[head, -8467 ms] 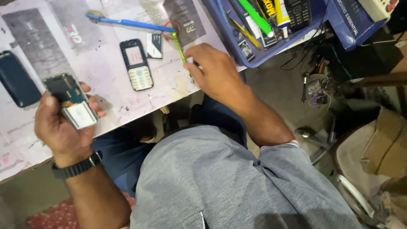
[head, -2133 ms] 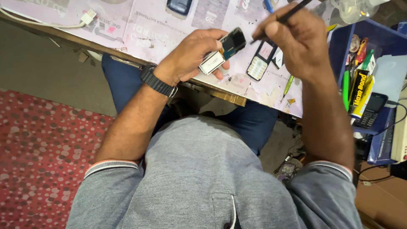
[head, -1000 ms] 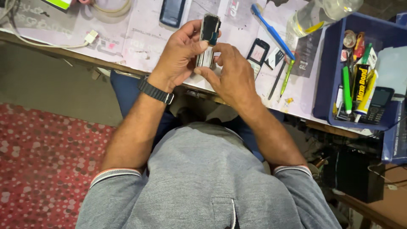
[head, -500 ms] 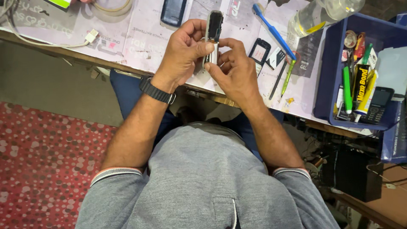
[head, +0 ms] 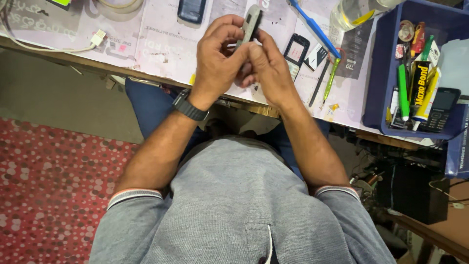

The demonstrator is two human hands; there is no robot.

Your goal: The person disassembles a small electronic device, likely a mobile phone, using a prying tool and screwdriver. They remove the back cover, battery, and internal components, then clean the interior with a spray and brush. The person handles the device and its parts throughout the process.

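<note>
- Small phone body (head: 251, 23), grey, seen edge-on, upper centre of the frame, held upright between both hands above the near edge of the table (head: 161, 49).
- Half a second back it sat a little lower and showed a dark face; now it is raised and turned so only the thin pale edge shows. A second back the same.
- Left hand (head: 218, 58): fingers curled closed around the lower part of the phone body, thumb side pressed to it. Black watch (head: 189, 105) on that wrist.
- Right hand (head: 267, 66): fingers closed against the other side of the phone body, fingertips meeting the left hand's; the two hands touch. Two seconds back this hand held a thin tool up at the right; that tool is gone from it now.
- Judgement: tool work is set aside and the piece is being pressed or pried by fingers alone. Whether a cover is being snapped on or off cannot be told.
- Right of the hands, on the table: an empty black phone frame (head: 296, 49), a small white-and-black part (head: 316, 56) just beside it, a blue toothbrush (head: 312, 27) lying diagonally, a green-handled screwdriver (head: 330, 83) below it.
- Top centre: a dark blue phone (head: 191, 9), partly cut off by the frame edge.
- Upper left: a white cable plug (head: 97, 36) and a roll of tape (head: 119, 5).
- Right edge: a blue bin (head: 378, 73) with tubes, pens and a black keypad phone (head: 438, 110).
- Lower left: red spotted floor mat (head: 49, 186).
</note>
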